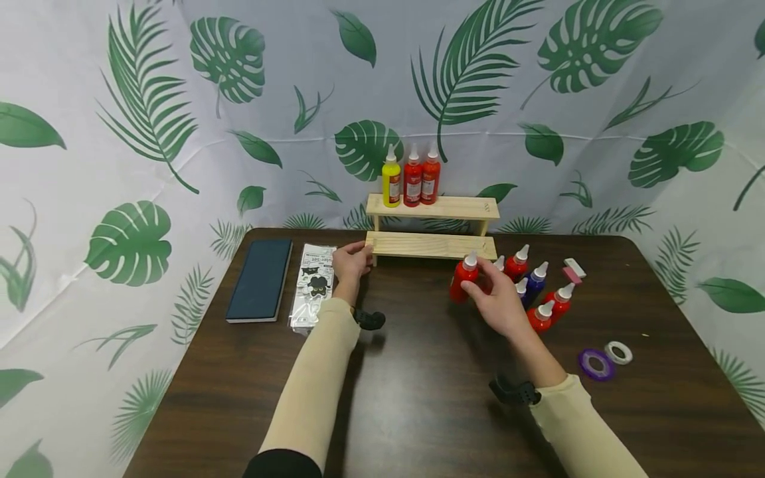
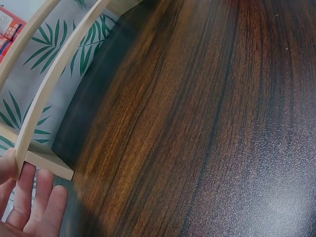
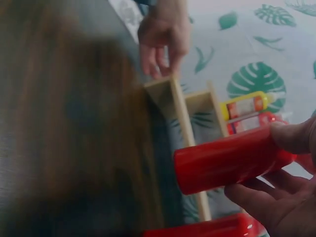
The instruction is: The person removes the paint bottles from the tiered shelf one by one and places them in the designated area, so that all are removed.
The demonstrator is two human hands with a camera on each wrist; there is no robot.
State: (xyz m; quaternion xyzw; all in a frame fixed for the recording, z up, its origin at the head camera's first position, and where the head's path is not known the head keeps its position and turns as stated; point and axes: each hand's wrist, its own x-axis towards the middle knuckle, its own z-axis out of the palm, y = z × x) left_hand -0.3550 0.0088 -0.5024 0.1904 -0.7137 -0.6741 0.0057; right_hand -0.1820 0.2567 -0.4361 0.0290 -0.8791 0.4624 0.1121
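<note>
Your right hand [image 1: 501, 304] grips a red squeeze bottle [image 1: 459, 284] near its top, thumb on one side and fingers round the other. The bottle stands nearly upright, white nozzle up, in front of the right end of the rack's lower shelf [image 1: 430, 245]; in the right wrist view its base looks clear of the tabletop. Your left hand [image 1: 350, 261] pinches the left end of that shelf, thumb and index finger closed on the board's edge while the other fingers curl loosely below.

Behind and above the lower shelf is the rack's upper shelf [image 1: 460, 208], also pale wood. On its left half you have a yellow squeeze bottle [image 1: 391, 182] at the outer end, then two red squeeze bottles [image 1: 412, 184] side by side, all upright with white nozzles.

Just right of your right hand, a cluster of red and blue bottles [image 1: 536, 281] stands on the table; your hand partly hides some of them. Just beyond it lies a small white and pink block [image 1: 574, 268]. Nearer to you on that side, a purple ring [image 1: 597, 377] and a white ring [image 1: 609, 354] lie flat, next to each other.

Beside your left hand is a clear-wrapped packet [image 1: 313, 285] with black cartoon figures, and left of it a dark blue notebook [image 1: 259, 279]. The dark wood-grain table [image 1: 418, 398] carries it all, before a white cloth [image 1: 287, 60] printed with green leaves.
</note>
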